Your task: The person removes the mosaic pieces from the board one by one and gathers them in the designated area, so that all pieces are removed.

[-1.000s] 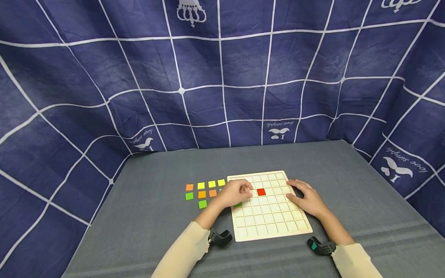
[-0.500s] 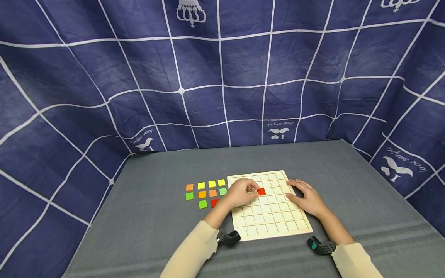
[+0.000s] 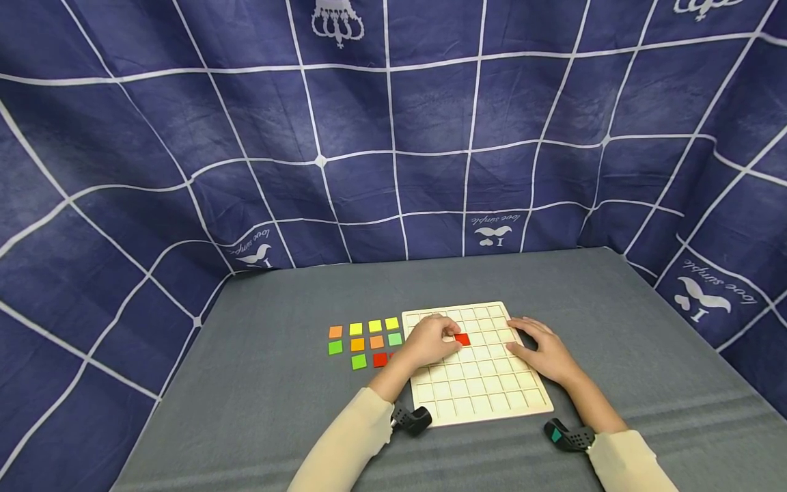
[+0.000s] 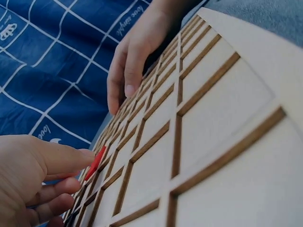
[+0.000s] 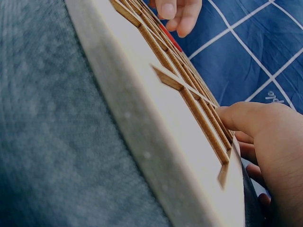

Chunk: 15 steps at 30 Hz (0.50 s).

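Note:
My left hand (image 3: 430, 340) reaches over a pale wooden grid board (image 3: 482, 393), and its thumb and fingers pinch around the near side of a red square tile (image 3: 462, 339). The left wrist view shows the thumb against this red tile (image 4: 96, 164), the other fingers curled below; the index finger's contact is hidden. On the board's right edge rests my right hand (image 3: 549, 352), fingers loosely spread. Its thumb (image 5: 232, 116) lies on the rim in the right wrist view.
Left of the board several square tiles lie in loose rows: yellow tiles (image 3: 375, 326), orange tiles (image 3: 357, 344), green tiles (image 3: 359, 361) and red tiles (image 3: 380, 359). Grey cloth (image 3: 277, 396) covers the table. A blue curtain (image 3: 430, 184) hangs behind.
My left hand has moved right across the board to the red tile, then nearly stopped. Loose tiles behind its wrist came into sight; a green tile at the board's left is now covered. Right hand unchanged.

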Tool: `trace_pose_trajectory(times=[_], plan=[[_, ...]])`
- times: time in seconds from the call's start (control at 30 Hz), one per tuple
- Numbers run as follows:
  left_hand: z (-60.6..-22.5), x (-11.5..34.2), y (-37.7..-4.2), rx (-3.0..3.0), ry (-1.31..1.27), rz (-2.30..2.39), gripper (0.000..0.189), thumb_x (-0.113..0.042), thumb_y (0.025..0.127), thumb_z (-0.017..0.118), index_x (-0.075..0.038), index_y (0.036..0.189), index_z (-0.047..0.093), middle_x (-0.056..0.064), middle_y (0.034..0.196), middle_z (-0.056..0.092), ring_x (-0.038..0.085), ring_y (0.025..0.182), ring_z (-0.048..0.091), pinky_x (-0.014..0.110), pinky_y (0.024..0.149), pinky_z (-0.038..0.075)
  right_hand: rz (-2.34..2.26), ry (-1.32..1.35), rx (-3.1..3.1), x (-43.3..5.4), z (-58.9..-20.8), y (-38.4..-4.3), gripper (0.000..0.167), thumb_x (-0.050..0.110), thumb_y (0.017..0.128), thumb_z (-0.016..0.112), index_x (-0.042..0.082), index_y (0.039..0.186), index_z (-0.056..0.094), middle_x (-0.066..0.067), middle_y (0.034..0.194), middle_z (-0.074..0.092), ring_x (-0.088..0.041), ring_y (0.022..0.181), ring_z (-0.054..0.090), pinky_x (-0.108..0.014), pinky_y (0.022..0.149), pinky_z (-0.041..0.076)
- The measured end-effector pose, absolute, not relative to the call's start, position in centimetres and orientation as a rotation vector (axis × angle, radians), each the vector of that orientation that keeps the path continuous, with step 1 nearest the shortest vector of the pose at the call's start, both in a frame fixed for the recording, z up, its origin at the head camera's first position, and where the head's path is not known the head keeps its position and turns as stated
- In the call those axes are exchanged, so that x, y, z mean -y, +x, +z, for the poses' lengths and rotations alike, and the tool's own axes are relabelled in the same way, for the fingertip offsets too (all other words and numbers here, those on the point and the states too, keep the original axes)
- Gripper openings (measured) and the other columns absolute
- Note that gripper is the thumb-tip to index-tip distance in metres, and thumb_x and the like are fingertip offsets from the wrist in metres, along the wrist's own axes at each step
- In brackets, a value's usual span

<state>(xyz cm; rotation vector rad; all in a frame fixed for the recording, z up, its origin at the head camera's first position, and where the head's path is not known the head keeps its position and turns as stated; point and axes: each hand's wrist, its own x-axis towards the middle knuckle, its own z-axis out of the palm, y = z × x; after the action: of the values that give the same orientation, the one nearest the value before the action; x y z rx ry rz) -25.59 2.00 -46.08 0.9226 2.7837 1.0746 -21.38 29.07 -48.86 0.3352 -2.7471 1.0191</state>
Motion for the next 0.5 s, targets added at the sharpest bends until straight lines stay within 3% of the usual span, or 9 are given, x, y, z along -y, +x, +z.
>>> trace_pose_trajectory(times=[0.5], plan=[[-45.79,-2.81,-25.52,-2.843,0.827,1.021,0.018,-0.022,0.081,0.079,-0.012,0.092,0.068,-0.006,0.086,0.056,0.009,0.080,0.051,0.023,0.074,0.043,1.014,0.329,2.767,-29.15,-48.77,-21.43,0.054,0.033,0.092,0.068,0.003,0.136,0.056,-0.026,0.141,0.046,-0.045,0.135,0.033,-0.065,0.103,0.025]])
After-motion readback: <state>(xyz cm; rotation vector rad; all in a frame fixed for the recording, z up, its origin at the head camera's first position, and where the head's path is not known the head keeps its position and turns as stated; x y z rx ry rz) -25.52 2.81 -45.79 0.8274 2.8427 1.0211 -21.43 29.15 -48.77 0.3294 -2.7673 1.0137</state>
